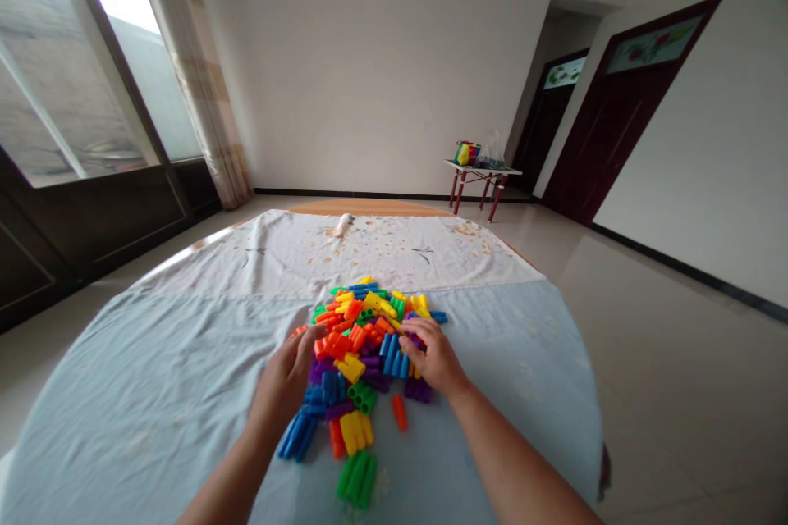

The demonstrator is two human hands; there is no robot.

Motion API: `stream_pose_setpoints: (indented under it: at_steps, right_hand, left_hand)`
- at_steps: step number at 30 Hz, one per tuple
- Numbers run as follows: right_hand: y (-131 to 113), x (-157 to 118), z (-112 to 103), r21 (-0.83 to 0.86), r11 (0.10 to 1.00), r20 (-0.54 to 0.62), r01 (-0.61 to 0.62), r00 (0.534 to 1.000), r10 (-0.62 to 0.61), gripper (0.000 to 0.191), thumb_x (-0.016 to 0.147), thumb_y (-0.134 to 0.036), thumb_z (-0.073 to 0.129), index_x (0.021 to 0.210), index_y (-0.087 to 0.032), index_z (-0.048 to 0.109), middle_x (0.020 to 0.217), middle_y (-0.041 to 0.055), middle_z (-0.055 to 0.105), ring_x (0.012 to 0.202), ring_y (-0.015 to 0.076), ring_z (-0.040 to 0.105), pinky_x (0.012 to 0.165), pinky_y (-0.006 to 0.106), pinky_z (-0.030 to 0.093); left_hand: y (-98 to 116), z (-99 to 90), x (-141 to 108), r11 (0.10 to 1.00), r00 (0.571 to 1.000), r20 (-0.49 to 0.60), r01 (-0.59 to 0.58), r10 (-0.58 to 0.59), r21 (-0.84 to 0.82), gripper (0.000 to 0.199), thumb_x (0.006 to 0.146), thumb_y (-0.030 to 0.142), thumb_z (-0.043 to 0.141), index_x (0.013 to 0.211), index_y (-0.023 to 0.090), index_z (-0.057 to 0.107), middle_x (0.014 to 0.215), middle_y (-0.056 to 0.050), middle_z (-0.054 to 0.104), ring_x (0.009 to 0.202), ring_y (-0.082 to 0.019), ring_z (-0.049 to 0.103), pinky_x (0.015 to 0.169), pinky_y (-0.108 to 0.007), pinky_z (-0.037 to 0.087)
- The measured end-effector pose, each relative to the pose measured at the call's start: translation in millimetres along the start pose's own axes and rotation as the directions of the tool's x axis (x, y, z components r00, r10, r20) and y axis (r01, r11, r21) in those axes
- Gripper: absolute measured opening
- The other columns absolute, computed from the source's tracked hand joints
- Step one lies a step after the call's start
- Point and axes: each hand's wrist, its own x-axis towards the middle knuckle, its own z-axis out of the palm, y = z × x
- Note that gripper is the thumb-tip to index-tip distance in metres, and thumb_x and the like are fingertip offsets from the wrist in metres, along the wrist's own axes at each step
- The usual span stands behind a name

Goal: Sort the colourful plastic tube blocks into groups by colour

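A heap of coloured plastic pieces lies on the cloth-covered table, in red, orange, yellow, green, blue and purple. My left hand (286, 373) is at the heap's left side, fingers stretched toward the orange pieces (337, 344). Over the right side rests my right hand (434, 354), fingers apart and slightly bent, beside a blue piece (394, 356). Nearer to me lie a yellow piece (356, 431), a green piece (356, 479) and a single orange piece (400, 413). Neither hand visibly holds anything.
The round table has a light blue cloth (185, 394) and a white flowered cloth (295, 254) with a small pale object (343, 225) on it. Farther back, a small folding table (474, 171) bears a colourful bag (466, 152) and a clear plastic bag (493, 151).
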Motion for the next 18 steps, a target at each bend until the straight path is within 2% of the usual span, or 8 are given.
stream_pose_setpoints:
  at_steps: [2, 5, 8, 11, 14, 16, 18]
  right_hand:
    - [2.8, -0.5, 0.5, -0.014, 1.0, -0.009, 0.011, 1.0, -0.011, 0.022, 0.085, -0.03, 0.052, 0.098, -0.019, 0.065, 0.1, 0.0096, 0.065, 0.101, 0.0216, 0.056, 0.093, 0.041, 0.043]
    - [6.1, -1.1, -0.3, -0.03, 1.0, -0.014, 0.008, 1.0, -0.009, 0.021, 0.085, -0.029, 0.051, 0.096, -0.019, 0.065, 0.099, 0.0092, 0.066, 0.1, 0.0215, 0.056, 0.092, 0.041, 0.043]
    - [8.8, -1.9, -3.2, -0.034, 0.999, -0.027, 0.001, 1.0, -0.002, 0.02, 0.085, -0.028, 0.051, 0.096, -0.02, 0.066, 0.098, 0.0086, 0.066, 0.099, 0.0211, 0.057, 0.092, 0.041, 0.042]
    - [10.2, -1.8, -7.9, -0.037, 0.999, -0.042, -0.011, 0.999, 0.009, 0.02, 0.086, -0.027, 0.05, 0.096, -0.02, 0.066, 0.098, 0.0083, 0.066, 0.099, 0.0208, 0.056, 0.092, 0.04, 0.042]
    - [8.2, -0.4, -13.0, -0.042, 0.999, -0.044, -0.011, 0.999, 0.009, 0.02, 0.086, -0.025, 0.049, 0.096, -0.02, 0.065, 0.097, 0.0075, 0.066, 0.097, 0.0204, 0.056, 0.091, 0.039, 0.042]
    - [4.8, 0.5, -16.2, -0.055, 0.998, -0.023, -0.012, 1.0, 0.01, 0.019, 0.086, -0.026, 0.049, 0.094, -0.021, 0.066, 0.094, 0.0065, 0.067, 0.094, 0.0202, 0.057, 0.089, 0.038, 0.043]
    - [0.3, 0.6, -18.8, -0.081, 0.996, 0.004, -0.029, 1.0, 0.03, 0.018, 0.085, -0.028, 0.052, 0.09, -0.021, 0.066, 0.088, 0.0057, 0.066, 0.089, 0.0197, 0.057, 0.085, 0.036, 0.043]
  left_hand:
    - [3.0, 6.1, 3.9, 0.981, 0.996, 0.025, -0.091, 0.088, 0.169, 0.046, 0.085, 0.049, 0.033, 0.107, 0.022, 0.063, 0.111, -0.006, 0.064, 0.11, -0.022, 0.052, 0.106, -0.045, 0.027]
    - [17.5, 22.3, 5.4, 0.921, 0.967, 0.157, -0.24, 0.199, 0.308, 0.039, 0.086, 0.045, 0.036, 0.108, 0.028, 0.063, 0.116, -0.004, 0.062, 0.118, -0.024, 0.046, 0.109, -0.054, 0.003]
    - [33.1, 35.5, 1.2, 0.886, 0.929, 0.279, -0.329, 0.243, 0.327, 0.038, 0.088, 0.043, 0.033, 0.106, 0.031, 0.063, 0.11, -0.001, 0.064, 0.115, -0.023, 0.049, 0.109, -0.054, -0.001]
    - [37.1, 36.9, -5.1, 0.898, 0.913, 0.309, -0.353, 0.268, 0.264, 0.038, 0.088, 0.042, 0.031, 0.104, 0.031, 0.064, 0.108, 0.0, 0.065, 0.11, -0.019, 0.052, 0.111, -0.049, 0.0]
    - [24.3, 26.8, -8.4, 0.936, 0.941, 0.227, -0.296, 0.251, 0.19, 0.041, 0.088, 0.043, 0.03, 0.103, 0.026, 0.065, 0.109, -0.002, 0.065, 0.107, -0.018, 0.054, 0.111, -0.045, 0.01]
    - [9.2, 16.4, -8.1, 0.968, 0.98, 0.079, -0.194, 0.184, 0.157, 0.045, 0.087, 0.047, 0.029, 0.098, 0.024, 0.066, 0.104, -0.002, 0.067, 0.104, -0.018, 0.055, 0.11, -0.041, 0.019]
    - [-6.7, 5.2, -7.0, 0.991, 0.994, -0.086, -0.058, 0.069, 0.124, 0.049, 0.085, 0.051, 0.028, 0.091, 0.022, 0.068, 0.093, -0.002, 0.069, 0.1, -0.02, 0.057, 0.108, -0.039, 0.024]
